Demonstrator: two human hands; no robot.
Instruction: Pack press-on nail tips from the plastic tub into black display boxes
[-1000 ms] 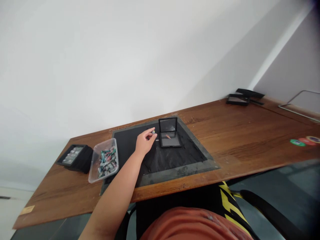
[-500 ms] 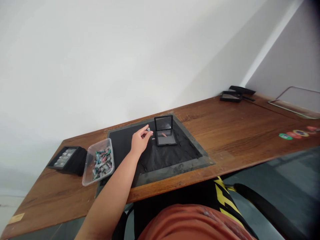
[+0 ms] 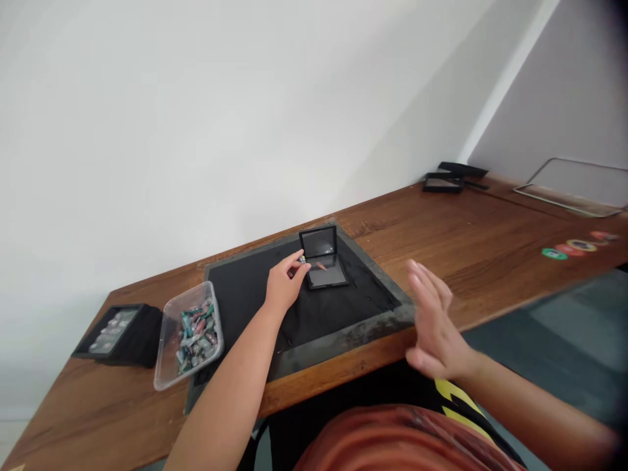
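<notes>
My left hand [image 3: 286,282] pinches a small multicoloured piece [image 3: 302,260] between thumb and fingertips, at the left edge of a hinged black case [image 3: 328,285]. The case lies with its lid raised, and a small reddish piece [image 3: 321,266] rests inside it. My right hand [image 3: 434,324] hovers above the table's front edge, fingers apart, nothing in it, somewhat blurred. Left of my left forearm stands a clear plastic tub [image 3: 167,333] of small teal, red and grey pieces [image 3: 197,337]; their exact kind is hard to make out.
A black mat [image 3: 245,268] lies under the case on the wooden table [image 3: 392,226]. At far left, a black windowed box [image 3: 110,333] holds several pale pieces. Black cases [image 3: 443,182], a thin frame [image 3: 564,186] and round coloured stickers [image 3: 569,249] are at right.
My left hand has moved right, bringing the small multicoloured piece up to the case. My right hand has come into view from the lower right. The view has shifted slightly.
</notes>
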